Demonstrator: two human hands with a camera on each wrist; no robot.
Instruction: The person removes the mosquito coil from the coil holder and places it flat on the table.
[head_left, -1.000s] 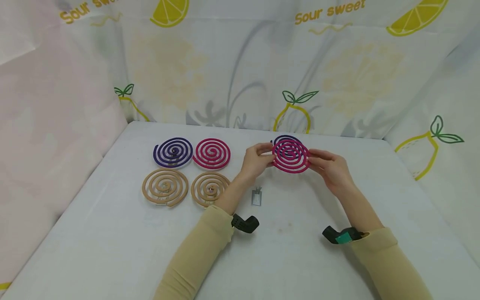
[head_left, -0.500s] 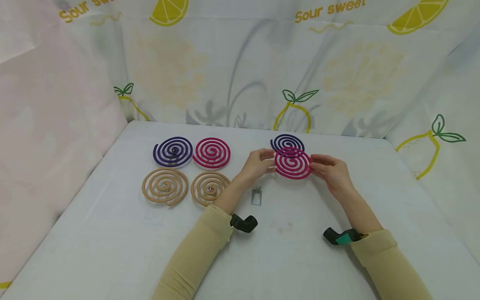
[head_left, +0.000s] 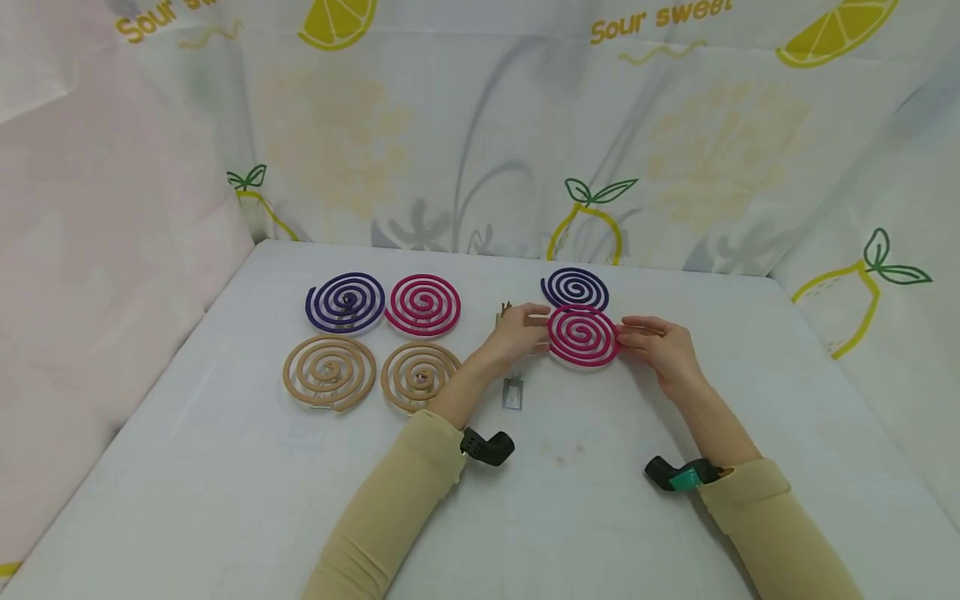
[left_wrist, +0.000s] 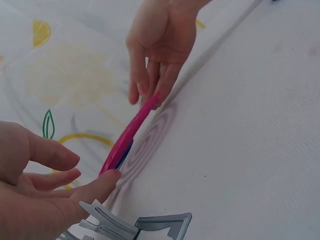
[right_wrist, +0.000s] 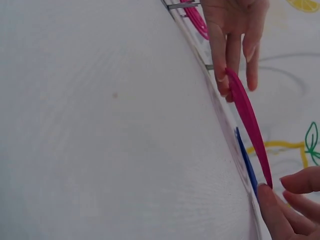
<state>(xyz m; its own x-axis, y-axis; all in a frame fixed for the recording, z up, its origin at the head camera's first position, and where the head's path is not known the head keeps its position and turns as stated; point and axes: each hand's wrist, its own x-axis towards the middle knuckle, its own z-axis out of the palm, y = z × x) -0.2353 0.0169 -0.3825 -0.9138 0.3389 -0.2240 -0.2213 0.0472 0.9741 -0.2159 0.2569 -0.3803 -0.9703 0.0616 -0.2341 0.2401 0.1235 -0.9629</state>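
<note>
Showing its broad face upward to the head camera, a magenta spiral coil of matte material [head_left: 582, 335] is held between two hands over the right half of the table. Being round, it has no single long axis; foreshortening makes its widest span run left to right, from hand to hand. Both wrist views catch it edge-on, as a slender, slightly bowed band, with a shadow on the tabletop beside it in the left one. The left hand [head_left: 517, 332] holds its left rim at the fingertips, thumb nearest the viewer; the right hand [head_left: 663, 350] holds the opposite rim likewise, its fingers pointing inward. Just behind lies a dark purple spiral coil [head_left: 575, 290], its near edge meeting the magenta outline in the head view. Near the left wrist rests a silver-grey metal piece with a rectangular frame and prongs [left_wrist: 161, 218]. Farther left are four more coils in two rows: at the back, a purple one [head_left: 348, 299] and a second magenta one [head_left: 423, 303]; in front, two tan ones [head_left: 328, 367]. All occupy a white-covered table [head_left: 570, 533], before a white cloth backdrop printed with lemons [head_left: 480, 108].
</note>
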